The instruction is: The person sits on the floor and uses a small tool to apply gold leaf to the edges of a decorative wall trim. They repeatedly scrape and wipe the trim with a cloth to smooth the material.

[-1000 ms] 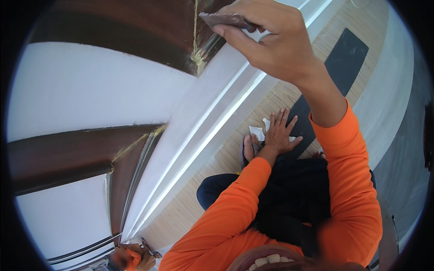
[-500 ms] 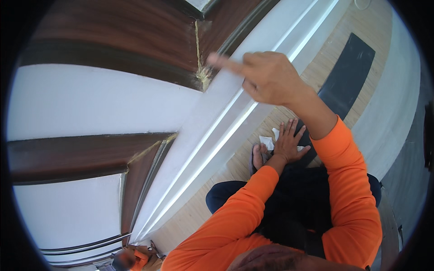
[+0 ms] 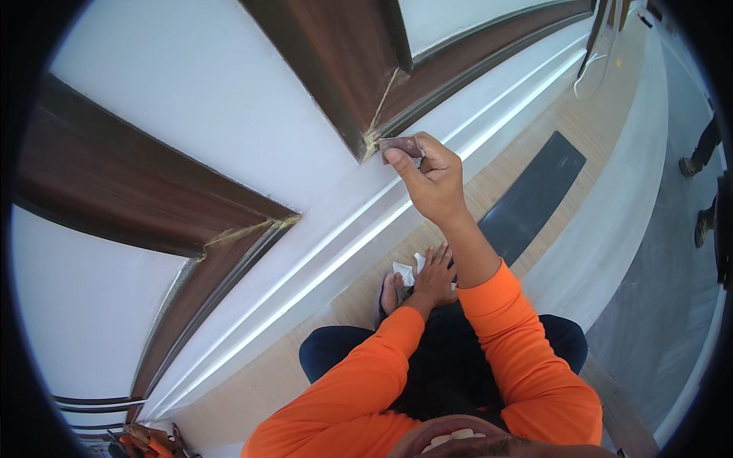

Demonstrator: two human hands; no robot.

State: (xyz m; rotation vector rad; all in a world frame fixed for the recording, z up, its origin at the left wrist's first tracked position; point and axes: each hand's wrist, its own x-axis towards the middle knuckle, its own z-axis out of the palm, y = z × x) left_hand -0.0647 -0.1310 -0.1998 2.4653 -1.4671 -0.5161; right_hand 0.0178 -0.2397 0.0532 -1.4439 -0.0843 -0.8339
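My right hand [image 3: 437, 177] is raised beside the mitred corner of a brown wooden moulding [image 3: 359, 99]. Thumb and fingers pinch a small folded piece of sandpaper [image 3: 402, 145], reddish brown and worn. Its edge is near a lump of pale yellow filler [image 3: 371, 143] at the corner; I cannot tell whether they touch. Lower down, my left hand [image 3: 434, 281] lies flat with its fingers spread, at the near end of a dark grey board [image 3: 533, 204]. White crumpled scraps [image 3: 403, 272] and my foot [image 3: 391, 292] are beside it.
A second brown moulding [image 3: 153, 191] has a filled joint [image 3: 243, 231]. White ledges [image 3: 366, 221] run along the wall above the wood-look platform [image 3: 489, 179]. A white cable [image 3: 592, 76] hangs at the far end. Another person's legs [image 3: 706, 149] show at right; someone in orange [image 3: 149, 441] is at lower left.
The view has shifted, so wall and board appear elsewhere. My right hand had a finger stretched toward the filled corner; now it is turned, showing the sandpaper in its pinch. My left hand stays flat.
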